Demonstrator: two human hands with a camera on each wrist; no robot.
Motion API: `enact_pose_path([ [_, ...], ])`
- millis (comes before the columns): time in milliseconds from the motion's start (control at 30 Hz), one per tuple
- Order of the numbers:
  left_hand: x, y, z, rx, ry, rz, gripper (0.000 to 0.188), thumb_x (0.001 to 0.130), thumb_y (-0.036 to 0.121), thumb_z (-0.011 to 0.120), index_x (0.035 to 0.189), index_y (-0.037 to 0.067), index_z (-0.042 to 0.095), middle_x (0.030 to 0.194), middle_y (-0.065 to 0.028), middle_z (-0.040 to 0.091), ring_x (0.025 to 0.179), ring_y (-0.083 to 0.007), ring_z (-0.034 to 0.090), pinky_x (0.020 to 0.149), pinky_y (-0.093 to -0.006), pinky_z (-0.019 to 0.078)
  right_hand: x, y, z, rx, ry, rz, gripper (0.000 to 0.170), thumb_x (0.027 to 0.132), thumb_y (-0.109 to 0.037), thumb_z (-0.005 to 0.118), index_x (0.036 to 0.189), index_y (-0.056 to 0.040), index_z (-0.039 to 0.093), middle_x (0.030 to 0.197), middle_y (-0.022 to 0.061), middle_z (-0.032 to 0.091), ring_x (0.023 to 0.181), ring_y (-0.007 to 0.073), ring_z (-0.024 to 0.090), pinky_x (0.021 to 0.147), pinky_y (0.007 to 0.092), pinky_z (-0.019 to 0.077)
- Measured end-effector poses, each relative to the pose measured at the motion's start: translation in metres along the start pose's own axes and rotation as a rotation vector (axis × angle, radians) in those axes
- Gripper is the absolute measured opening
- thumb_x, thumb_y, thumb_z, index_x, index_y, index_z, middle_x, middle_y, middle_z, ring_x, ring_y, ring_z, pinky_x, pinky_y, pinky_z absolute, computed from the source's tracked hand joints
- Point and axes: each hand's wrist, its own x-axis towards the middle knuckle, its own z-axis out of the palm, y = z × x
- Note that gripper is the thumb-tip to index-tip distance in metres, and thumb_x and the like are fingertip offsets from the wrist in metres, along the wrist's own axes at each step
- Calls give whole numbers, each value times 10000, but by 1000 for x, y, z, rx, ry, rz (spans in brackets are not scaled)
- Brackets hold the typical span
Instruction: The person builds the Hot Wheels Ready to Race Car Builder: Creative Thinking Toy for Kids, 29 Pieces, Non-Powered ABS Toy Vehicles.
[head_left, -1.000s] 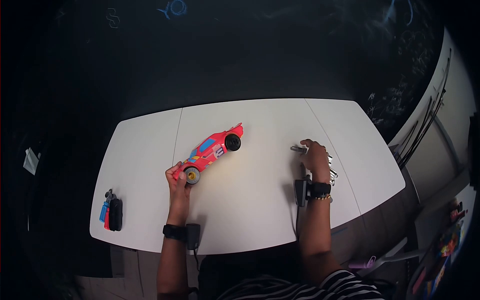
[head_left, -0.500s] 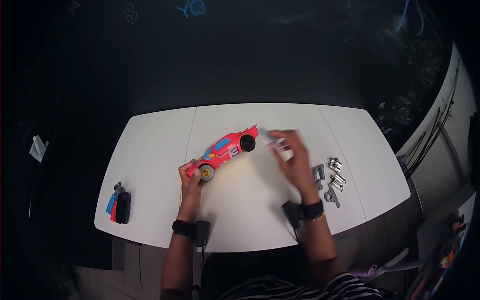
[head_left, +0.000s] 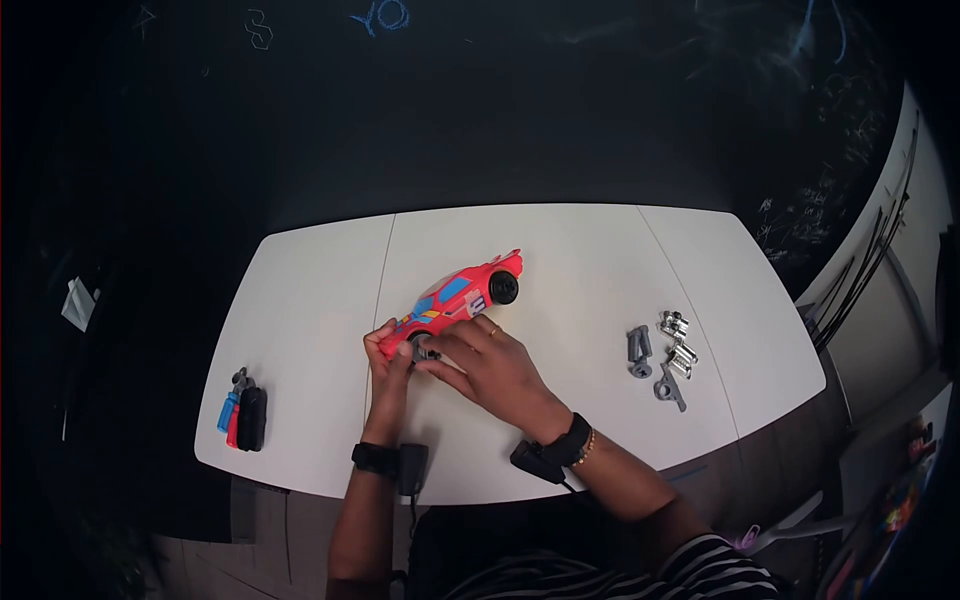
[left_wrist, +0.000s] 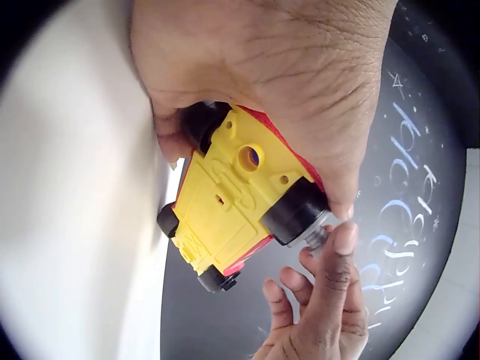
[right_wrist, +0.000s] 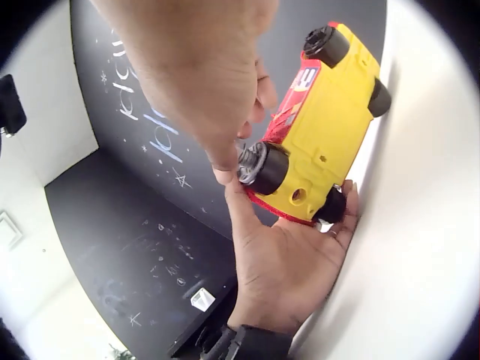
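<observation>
At the middle of the desk [head_left: 570, 290], red toy car [head_left: 462, 298], tilted, yellow underside facing wrist cams. Left hand [head_left: 388, 375] fingers grip its front end; right hand [head_left: 508, 378] fingers pinch grey piece [left_wrist: 316, 238] at front wheel [left_wrist: 295, 212]. Loose grey parts [head_left: 640, 350], silver pieces [head_left: 682, 358] lie right.

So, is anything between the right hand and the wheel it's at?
Only the grey bolt the right hand pinches at the wheel; the left thumb is close by. Nothing else visible stands between.
</observation>
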Motion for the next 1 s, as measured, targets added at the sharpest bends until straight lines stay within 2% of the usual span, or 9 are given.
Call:
enact_pose_path([
  [167,0,0,2,40,15,18,550,1037,497,579,1389,146,344,1585,-97,301,1385,-227,435,1118,-414,410,1,9,8,-14,47,19,278,885,-348,778,963,-87,721,944,37,668,838,230,633,742,333,573],
  [233,0,2,3,22,17,12,551,1035,498,582,1390,150,344,1599,-92,286,1389,-226,431,1118,-410,409,-3,9,2,-57,-246,244,284,872,-351,807,949,-94,715,932,26,676,782,227,636,735,331,567],
  [333,-2,8,6,-36,45,-18,586,1001,443,660,1372,103,361,1602,-162,274,1446,-283,364,1177,-437,354,-1,8,-8,185,-175,392,217,900,-283,795,993,-98,729,904,24,679,786,208,644,715,315,559],
  [433,-2,6,5,-54,34,-23,575,1003,429,662,1369,104,358,1594,-165,281,1446,-281,364,1177,-437,355,3,6,-7,346,66,112,182,907,-232,791,1036,-113,744,847,24,672,743,188,643,671,307,549],
  [533,-2,6,5,-65,38,-34,569,999,416,673,1361,104,363,1589,-171,284,1445,-279,366,1176,-436,355,0,16,1,258,85,-29,222,881,-230,819,1066,-127,753,804,23,661,696,164,632,628,298,540],
  [733,-2,6,6,-41,44,-2,576,990,412,690,1353,102,368,1590,-176,276,1458,-276,345,1191,-439,335,-10,20,-11,92,-280,346,273,850,-254,846,1068,-121,751,836,27,681,713,166,649,629,304,549],
  [867,-1,3,4,-65,37,0,577,988,408,693,1354,103,368,1592,-174,274,1466,-274,332,1201,-435,321,-2,13,-10,330,-101,304,269,846,-265,849,1043,-115,742,858,22,683,699,175,649,624,301,547],
  [933,-1,2,3,-75,31,1,577,988,408,694,1354,103,368,1592,-173,274,1467,-274,332,1202,-434,318,-2,14,2,335,68,25,221,873,-244,823,1016,-106,727,886,15,683,682,176,647,622,295,544],
  [1000,-1,0,4,-84,43,-1,579,985,407,699,1355,107,369,1592,-168,275,1469,-272,327,1201,-430,317,-3,13,3,337,56,48,193,889,-232,806,998,-100,718,900,12,685,669,180,640,614,297,538],
])
